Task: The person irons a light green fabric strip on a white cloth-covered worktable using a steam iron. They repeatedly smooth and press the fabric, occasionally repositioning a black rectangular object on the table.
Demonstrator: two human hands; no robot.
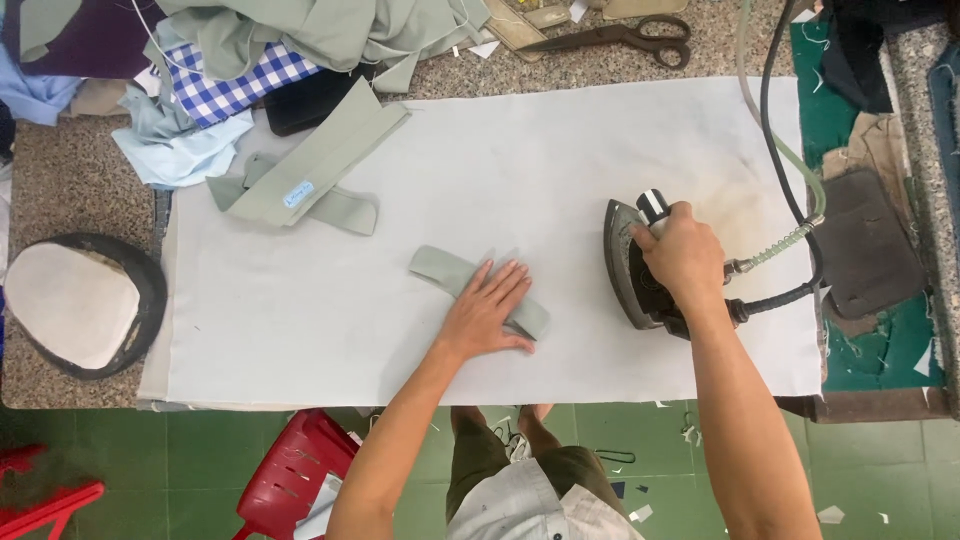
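Head view, looking down on a padded white pressing cloth (300,330) spread over a speckled table.

Left hand (487,310): laid flat, fingers spread, pressing a small grey-green fabric strip (440,268) against the cloth at centre frame. Nothing is gripped; the strip is only pinned under the palm, its upper-left end showing and a lower corner showing past the thumb.

Right hand (683,255): closed around the handle of a dark steam iron (632,272), centre right. The iron is seen standing on the cloth just right of the strip, apart from it. A hose and a black cable (775,120) run from its rear up to the top edge.

Risks, judged:
- Fingers of the left hand lie near the iron's nose; a burn is possible if the sole is slid over the strip before they are drawn back.
- The strip could be creased or shifted if pressure is lifted unevenly.
- The cloth beside the iron is already browned; a long dwell could scorch it further.
- The cable could snag on the table edge at right.

Counts: one iron; one scissors (625,38), top centre; one pinned strip; one folded stack of like grey-green pieces (310,170), upper left; one oval pressing pad (75,305), left edge; one red plastic stool (290,480) visible below the table.
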